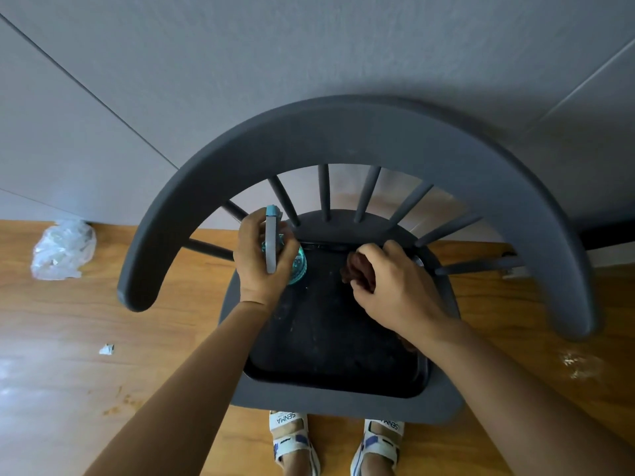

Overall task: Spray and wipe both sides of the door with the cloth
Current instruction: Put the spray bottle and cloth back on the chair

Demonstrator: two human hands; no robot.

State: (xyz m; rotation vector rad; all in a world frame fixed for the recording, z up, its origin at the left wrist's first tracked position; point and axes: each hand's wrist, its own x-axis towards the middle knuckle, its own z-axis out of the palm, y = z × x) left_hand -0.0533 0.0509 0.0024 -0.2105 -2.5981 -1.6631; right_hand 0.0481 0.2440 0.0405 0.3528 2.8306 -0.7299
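Grey wall fills the top of the view, seam lines on it; cannot tell if any panel is the door, no handle or hinge in sight. Wood floor below. Dark grey chair faces the person, curved back rail arching over black seat, spindles between. Left hand grips spray bottle, fingers wrapped round the neck, grey trigger head up, teal body low over back-left of seat; cannot tell if it touches the seat. Right hand pinches brown cloth, fingers curled round the bunched fabric at back-right of seat. Crumpled plastic bag on floor by the wall, paper scrap nearer. Sandalled feet just below the seat front.

Step, as judged: picking up both tools, no spraying yet. Next move calls for lifting both clear and turning to the door. Edges: back rail hangs over both hands, spindles just behind knuckles, so lifting toward the body looks freest; open floor on either side
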